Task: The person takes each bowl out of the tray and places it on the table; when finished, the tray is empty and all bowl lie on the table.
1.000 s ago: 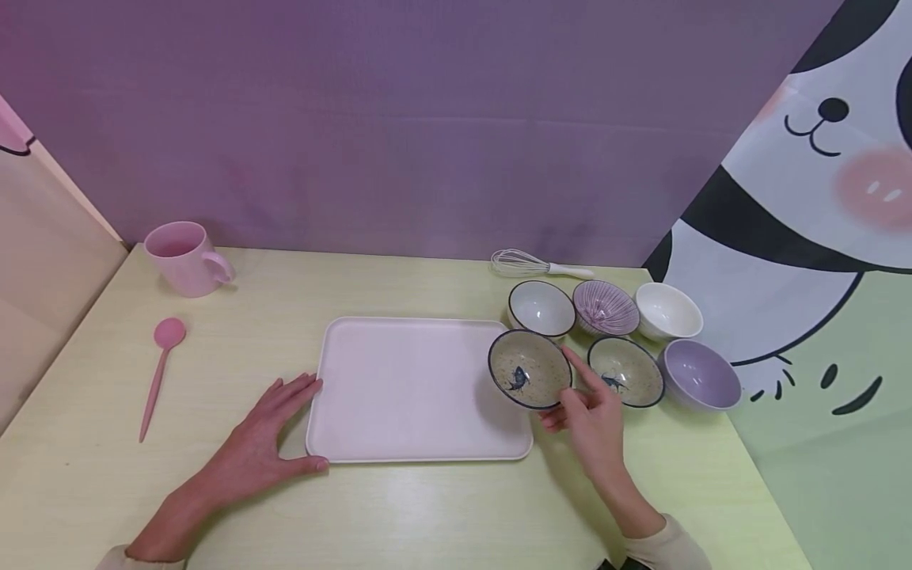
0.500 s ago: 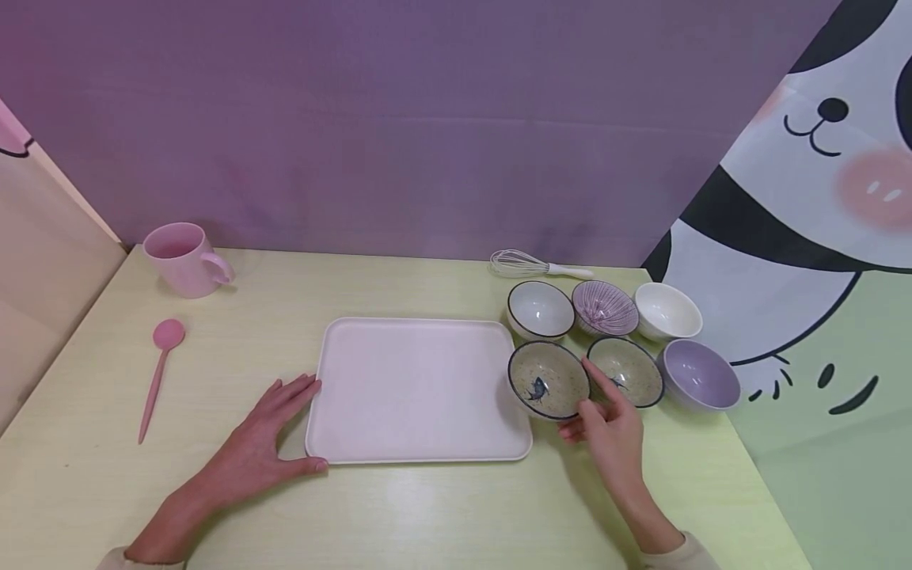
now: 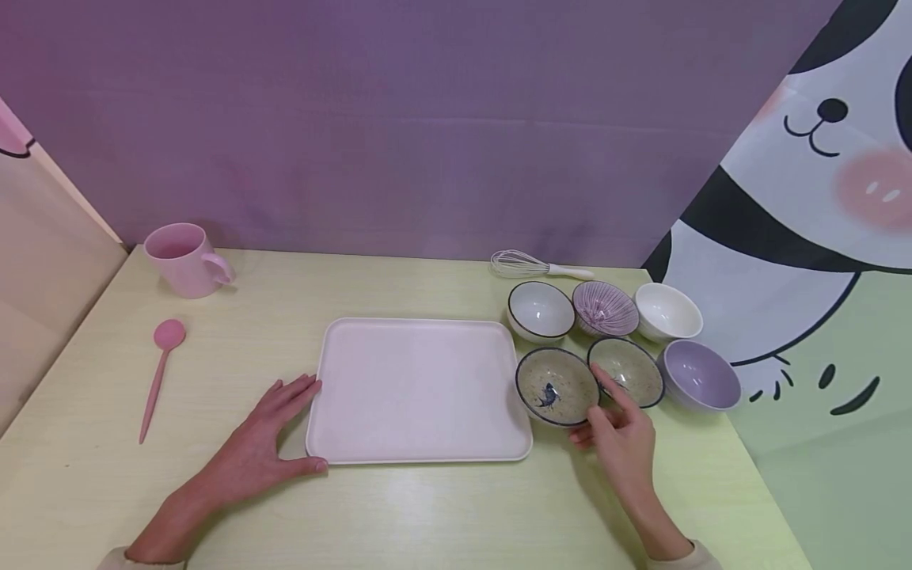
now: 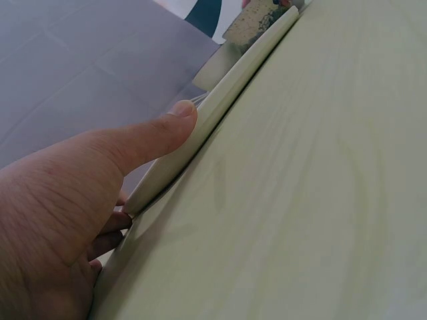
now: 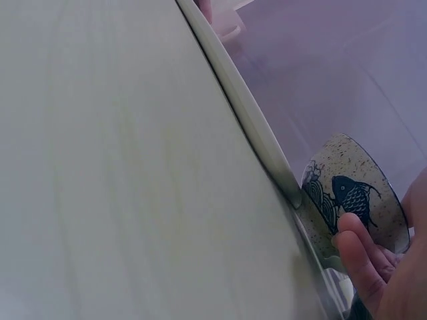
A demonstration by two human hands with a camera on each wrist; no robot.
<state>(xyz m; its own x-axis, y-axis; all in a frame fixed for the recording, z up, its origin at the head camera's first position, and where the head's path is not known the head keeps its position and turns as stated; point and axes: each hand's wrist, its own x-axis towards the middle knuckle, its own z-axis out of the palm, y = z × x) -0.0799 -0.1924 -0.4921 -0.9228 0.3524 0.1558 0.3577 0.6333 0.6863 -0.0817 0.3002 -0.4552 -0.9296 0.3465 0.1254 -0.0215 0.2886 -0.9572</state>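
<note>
A speckled beige bowl (image 3: 556, 380) with a blue fish drawn inside is held by my right hand (image 3: 623, 445) at the tray's right edge. The index finger lies along its rim, the thumb on its near side. In the right wrist view, the same bowl (image 5: 363, 190) tilts, with more fingers against its outer wall. Whether its base touches the table is unclear. My left hand (image 3: 256, 443) rests at the left end of the pale pink tray (image 3: 420, 396), its fingers extended along the side. The left thumb (image 4: 160, 140) touches the tray's near edge at the corner.
Right of the tray stand a matching speckled bowl (image 3: 630, 368), a dark-rimmed white bowl (image 3: 541, 309), a purple striped bowl (image 3: 606, 307), a plain white bowl (image 3: 668, 310) and a lilac bowl (image 3: 701, 375). A whisk (image 3: 541, 264) lies behind. Pink mug (image 3: 187, 261) and spoon (image 3: 162, 364) are left.
My right hand has carried the speckled bowl rightward and toward me, from over the tray's right end to beside its edge. My left hand and the tray have stayed put.
</note>
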